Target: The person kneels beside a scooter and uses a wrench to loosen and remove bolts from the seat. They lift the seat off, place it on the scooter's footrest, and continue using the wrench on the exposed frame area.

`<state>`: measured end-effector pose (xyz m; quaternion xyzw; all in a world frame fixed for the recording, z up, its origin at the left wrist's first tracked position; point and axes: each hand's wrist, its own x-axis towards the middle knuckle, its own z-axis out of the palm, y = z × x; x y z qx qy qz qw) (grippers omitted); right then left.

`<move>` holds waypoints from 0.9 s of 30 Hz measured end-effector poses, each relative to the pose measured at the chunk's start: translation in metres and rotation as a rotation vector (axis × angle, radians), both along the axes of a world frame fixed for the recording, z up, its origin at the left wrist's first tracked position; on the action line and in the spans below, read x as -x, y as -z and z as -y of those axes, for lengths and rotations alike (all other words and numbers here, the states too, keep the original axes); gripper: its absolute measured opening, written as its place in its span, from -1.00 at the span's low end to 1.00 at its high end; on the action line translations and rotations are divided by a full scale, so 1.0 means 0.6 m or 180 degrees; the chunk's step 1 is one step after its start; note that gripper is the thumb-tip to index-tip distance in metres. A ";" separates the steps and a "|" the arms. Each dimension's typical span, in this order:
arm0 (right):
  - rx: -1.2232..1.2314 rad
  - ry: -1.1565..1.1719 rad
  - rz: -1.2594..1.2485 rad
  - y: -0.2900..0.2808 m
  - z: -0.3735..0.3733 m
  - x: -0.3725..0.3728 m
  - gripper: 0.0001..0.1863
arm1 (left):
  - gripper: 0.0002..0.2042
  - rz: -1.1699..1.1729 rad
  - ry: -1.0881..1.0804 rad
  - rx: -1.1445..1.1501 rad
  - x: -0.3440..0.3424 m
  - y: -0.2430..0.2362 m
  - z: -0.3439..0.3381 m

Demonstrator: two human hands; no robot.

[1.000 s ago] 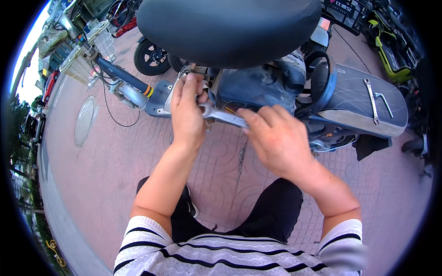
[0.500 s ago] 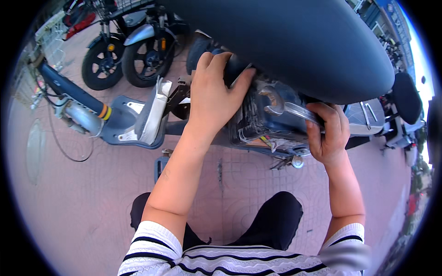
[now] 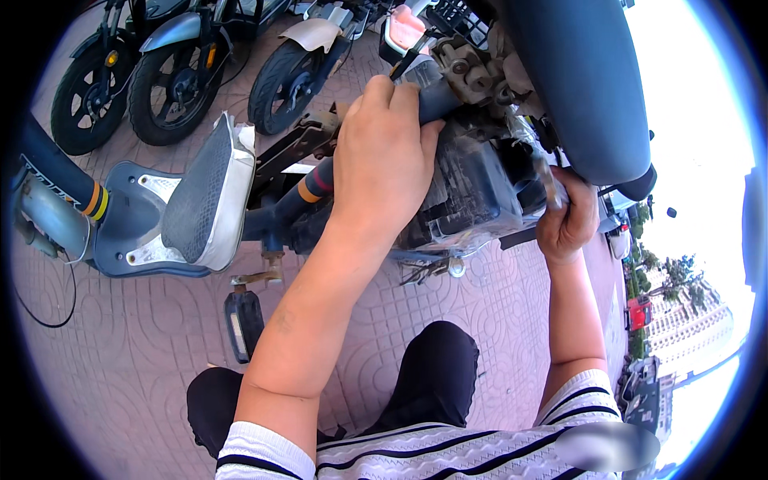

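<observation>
My left hand (image 3: 380,156) has its fingers curled over a dark tube (image 3: 438,102) of the electric bike, close to a dirty metal bracket (image 3: 470,76). My right hand (image 3: 572,220) grips a silver wrench (image 3: 552,180), held tilted steeply, beside the underside of the black saddle (image 3: 584,88); its jaw is hard to make out. Between my hands lies a grimy black housing (image 3: 476,200) with torn clear film on it. Left of my arm, a footboard piece with a grey mat (image 3: 200,196) is tilted up on the bike.
Other parked scooters' front wheels (image 3: 172,92) stand behind at top left. The bike's blue steering column (image 3: 60,168) and a hanging cable are on the left, and a pedal (image 3: 244,324) hangs below. Pink paving (image 3: 120,352) lies beneath; buildings (image 3: 684,324) show at right.
The view has turned, so the bike and saddle sit at a steeper angle. The wrench went from lying crosswise to tilted steeply. My left hand has moved onto the tube.
</observation>
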<state>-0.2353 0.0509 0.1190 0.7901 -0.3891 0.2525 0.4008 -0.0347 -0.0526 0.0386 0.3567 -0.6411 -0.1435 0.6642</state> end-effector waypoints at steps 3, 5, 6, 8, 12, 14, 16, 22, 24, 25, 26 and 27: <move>0.0005 0.0056 -0.0052 0.003 0.009 0.008 -0.85 | -0.72 0.0003 -0.0030 -0.0042 -0.001 0.001 0.001; 0.0043 0.0494 0.0079 0.013 0.016 0.012 -0.85 | -0.72 0.0008 -0.0063 -0.0113 -0.001 -0.001 -0.002; 0.0027 0.0639 0.0263 0.020 0.014 0.014 -0.84 | -0.72 -0.0007 -0.0072 -0.0103 0.000 0.001 -0.002; 0.0161 0.0223 0.0178 0.021 0.014 0.012 -0.85 | -0.72 -0.0014 -0.0118 -0.0064 -0.002 0.003 0.001; 0.0168 0.0728 0.0182 0.023 0.016 0.011 -0.83 | -0.72 0.0003 -0.0124 -0.0027 0.002 0.003 0.000; 0.0193 0.1225 0.0264 0.031 0.022 -0.008 -0.84 | -0.72 0.0013 -0.0130 -0.0035 0.002 0.006 0.002; 0.0019 0.0990 0.0730 0.036 0.008 -0.030 -0.87 | -0.72 0.0056 -0.0141 -0.0049 -0.002 0.004 0.001; -0.0021 0.0986 0.0577 0.054 0.015 -0.008 -0.93 | -0.72 0.0061 -0.0126 -0.0015 0.002 0.002 0.000; -0.0046 0.0877 0.0707 0.057 0.011 -0.010 -0.93 | -0.72 0.0081 -0.0134 -0.0044 0.000 0.004 0.001; -0.0051 0.0836 0.0759 0.057 0.008 -0.010 -0.94 | -0.72 0.0083 -0.0119 -0.0068 0.000 0.003 0.001; -0.0026 0.0635 0.0711 0.057 0.008 -0.005 -0.93 | -0.71 0.0084 -0.0104 -0.0093 0.000 0.002 0.000; -0.0002 0.0436 0.0662 0.058 0.009 0.003 -0.93 | -0.71 0.0076 -0.0088 -0.0085 0.000 0.002 0.000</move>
